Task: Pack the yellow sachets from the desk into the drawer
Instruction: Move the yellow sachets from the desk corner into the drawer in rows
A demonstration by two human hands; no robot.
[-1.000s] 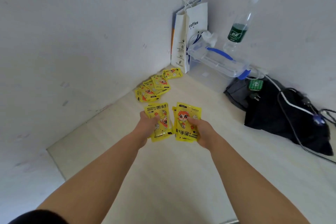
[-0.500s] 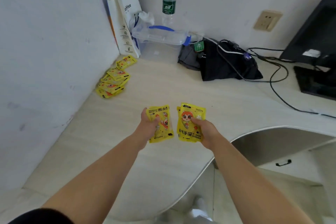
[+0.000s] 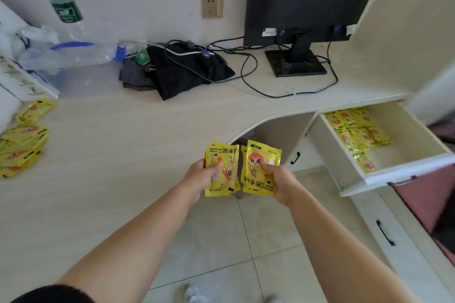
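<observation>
hands out past the curved front edge of the desk (image 3: 128, 145), each clamped on a thin stack of yellow sachets. left stack (image 3: 222, 170) pinched in the left hand (image 3: 198, 177), thumb flat across the printed face, fingers curled behind, print upside down. right stack (image 3: 259, 167) gripped the same way in the right hand (image 3: 282, 181), thumb on the cartoon figure, print upright. both stacks side by side, just apart. flat, glossy, rectangular packets with an orange-red character. more such packets as drawer sachets (image 3: 354, 130), in rows on the pale floor of the open drawer (image 3: 408, 168) to the right. loose heap (image 3: 21, 145) of the same at the desk's far left. smooth, pale wood-grain desktop.
</observation>
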